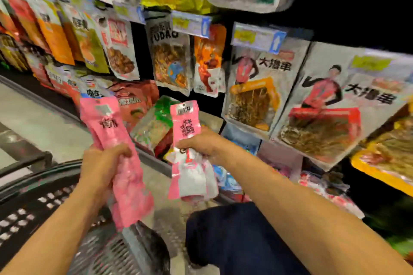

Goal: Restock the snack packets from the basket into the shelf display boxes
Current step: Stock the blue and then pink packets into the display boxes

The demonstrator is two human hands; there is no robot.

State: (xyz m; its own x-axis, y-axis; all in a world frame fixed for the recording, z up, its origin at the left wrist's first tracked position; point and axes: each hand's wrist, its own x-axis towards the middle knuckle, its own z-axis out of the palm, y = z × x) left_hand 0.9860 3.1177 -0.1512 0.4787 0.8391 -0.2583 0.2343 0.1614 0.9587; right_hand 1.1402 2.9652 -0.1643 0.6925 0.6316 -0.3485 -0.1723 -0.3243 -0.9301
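Both hands are loaded, which is the main risk. The left hand (101, 164) has its fingers wrapped round a long pink packet (121, 156), gripped near the middle, so the top and bottom ends are free to flop. The right hand (200, 143) is clamped on a pink-and-white bundle (192, 156); the packets look fanned at the bottom, and one could slide out as the hand reaches for the shelf. With neither hand free, a dropped packet would likely land on the floor or back in the basket (33, 203), near left. The low display boxes (237, 182), right of the hands, already look crowded, so pushing a bundle in could buckle it or knock stock out.

Count: two hands, one basket. The left holds at least one pink packet, perhaps two stacked; the right holds two or three, and blur stops a firmer count. Hanging bags (252, 89) fill the far shelf, too many to count.
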